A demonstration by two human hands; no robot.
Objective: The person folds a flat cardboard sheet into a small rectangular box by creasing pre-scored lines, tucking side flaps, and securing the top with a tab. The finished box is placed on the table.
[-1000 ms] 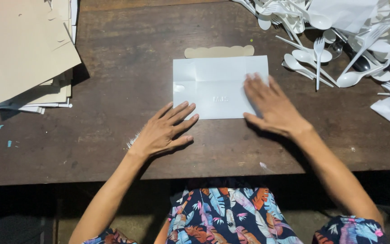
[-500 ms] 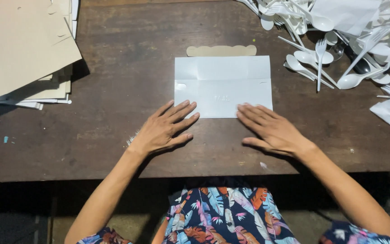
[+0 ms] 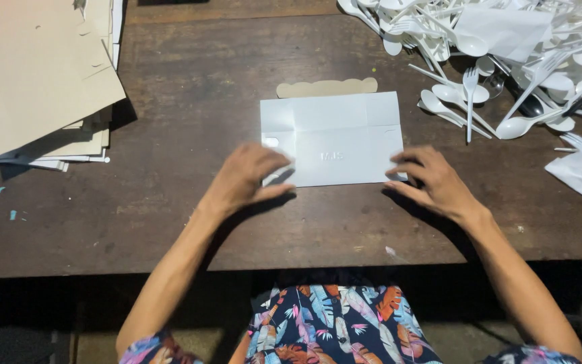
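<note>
**Flat white card blank: position and handling**

The white card blank (image 3: 335, 138) lies flat at the centre of the dark wooden desk (image 3: 170, 216), long edges running left to right. Pressed crease lines divide it into panels. A tan scalloped flap (image 3: 327, 87) projects from its far edge, at 12 o'clock.

The left hand (image 3: 247, 176) rests on the near left corner of the blank, at 7 o'clock from its centre. Its fingers (image 3: 279, 164) are curled loosely together over the corner. The corner appears slightly raised beneath them, though the hand's shadow makes this uncertain. The right hand (image 3: 432, 178) sits at the near right corner, at 4 o'clock. Its fingers (image 3: 405, 162) are bent and narrowly spaced, tips touching the card edge. Neither hand encloses the blank; both only press or pinch at its corners.

Handling judgement: the blank looks light and thin, stiff across each panel but ready to bend along its creases. The surface seems smooth, so it may slide on the desk under sideways pressure. Take hold at the edges or corners, beside a crease, not mid-panel, to avoid denting.

A stack of tan card sheets (image 3: 31, 74) lies at 10 o'clock, well apart. A heap of white plastic spoons and forks (image 3: 506, 61) fills the 2 o'clock area, near the blank without touching it.
</note>
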